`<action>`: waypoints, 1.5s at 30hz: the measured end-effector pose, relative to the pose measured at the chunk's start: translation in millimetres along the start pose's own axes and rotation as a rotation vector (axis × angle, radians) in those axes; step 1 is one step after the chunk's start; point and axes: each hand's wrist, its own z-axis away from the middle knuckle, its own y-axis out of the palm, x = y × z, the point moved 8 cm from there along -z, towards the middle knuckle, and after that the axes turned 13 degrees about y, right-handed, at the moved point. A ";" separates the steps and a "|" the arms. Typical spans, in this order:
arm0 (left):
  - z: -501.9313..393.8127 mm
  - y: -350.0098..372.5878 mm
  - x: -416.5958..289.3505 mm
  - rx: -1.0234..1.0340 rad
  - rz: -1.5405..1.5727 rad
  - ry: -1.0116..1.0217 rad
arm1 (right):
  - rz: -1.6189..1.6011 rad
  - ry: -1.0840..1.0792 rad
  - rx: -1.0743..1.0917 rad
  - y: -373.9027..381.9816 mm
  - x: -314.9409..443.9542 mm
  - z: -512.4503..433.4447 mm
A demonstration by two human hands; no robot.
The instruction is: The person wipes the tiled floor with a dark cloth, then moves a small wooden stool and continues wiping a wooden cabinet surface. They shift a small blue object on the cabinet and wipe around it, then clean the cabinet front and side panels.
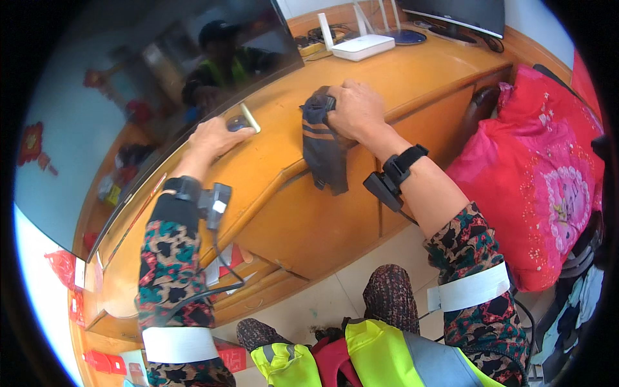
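Note:
My right hand grips a dark cloth with tan stripes. The cloth lies bunched on the wooden desk and hangs over its front edge. To the left, my left hand has its thumb and fingers around a small dark object with a pale edge bar, close to the lower edge of a large television. What this object is cannot be made out. The television's dark screen mirrors a person and the room.
A white router with upright antennas and tangled cables stand at the back. Behind the right side is a monitor. A red and pink embroidered textile is draped at the right. An open compartment holds papers below.

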 end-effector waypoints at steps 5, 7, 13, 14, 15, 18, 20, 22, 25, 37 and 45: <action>21.0 -11.3 2.2 -0.261 -0.007 0.245 | 0.022 -0.007 -0.077 -5.7 0.9 2.1; 20.4 0.1 -0.6 -0.252 -0.010 0.354 | 0.003 0.000 -0.030 -2.4 0.1 1.4; 9.3 17.9 5.2 -0.213 0.012 0.356 | -0.015 -0.004 0.019 -0.5 1.4 -0.7; 9.7 16.1 4.7 -0.230 0.008 0.363 | -0.017 -0.003 0.023 -0.8 1.8 -0.8; 9.0 15.7 5.3 -0.223 0.009 0.350 | -0.017 -0.001 0.023 -1.3 2.2 -0.7; 2.1 17.2 6.8 -0.140 -0.009 0.298 | -0.007 0.000 0.026 -1.7 3.6 0.3; 0.6 17.8 8.1 -0.052 0.031 0.312 | 0.014 0.014 0.024 -1.5 3.7 -0.2; 10.7 9.7 10.0 -0.074 0.103 0.352 | -0.007 0.023 0.037 -0.2 3.0 -2.3; 55.9 -11.4 33.8 -0.138 0.130 0.285 | 0.043 0.015 0.064 4.3 -2.3 -9.9; 288.9 33.2 121.8 -0.612 0.083 -0.021 | 0.152 -0.072 0.318 53.6 18.2 -50.1; 287.5 29.0 116.3 -0.705 0.175 0.027 | -0.536 -0.609 -0.026 12.2 127.7 144.6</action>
